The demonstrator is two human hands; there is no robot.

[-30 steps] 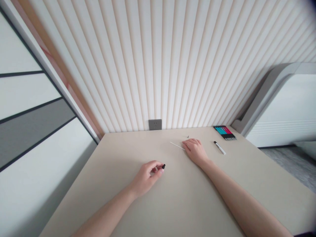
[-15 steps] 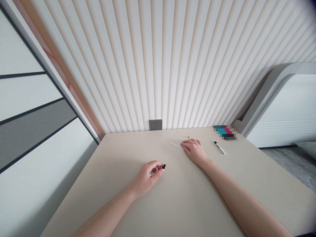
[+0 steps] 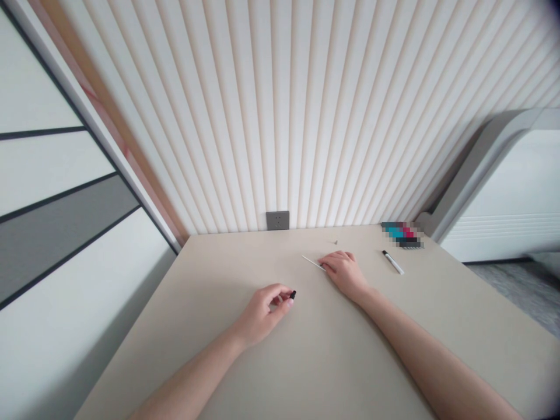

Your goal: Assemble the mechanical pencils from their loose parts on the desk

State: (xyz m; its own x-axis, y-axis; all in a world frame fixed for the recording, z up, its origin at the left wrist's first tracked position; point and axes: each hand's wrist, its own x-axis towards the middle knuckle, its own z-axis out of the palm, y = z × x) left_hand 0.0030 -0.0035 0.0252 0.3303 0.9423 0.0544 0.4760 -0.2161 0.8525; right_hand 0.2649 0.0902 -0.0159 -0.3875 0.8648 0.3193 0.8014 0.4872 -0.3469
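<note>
Beige tabletop (image 3: pixel 262 385): left hand (image 3: pixel 263 315) pinches black piece (image 3: pixel 293 295); colored pack (image 3: pixel 400 233) blurred.

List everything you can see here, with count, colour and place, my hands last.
Table: one, beige, against the wall
Black piece: one, black, in the left fingers
Stick: one, white, by the right fingers
Marker: one, white with black end, right side of table
Bundle: one, teal, red and black, far right corner, blurred
Small bit: one, greyish, near the wall
Socket: one, dark grey, on the wall
Wall: one, ribbed cream, behind table
Trim: one, brown and pink, left
Panelled surface: one, white and grey with black strips, left
Rounded panel: one, grey and white, right
Floor: grey, lower right
Left hand: one, bare, centre
Right hand: one, bare, right of centre
</note>
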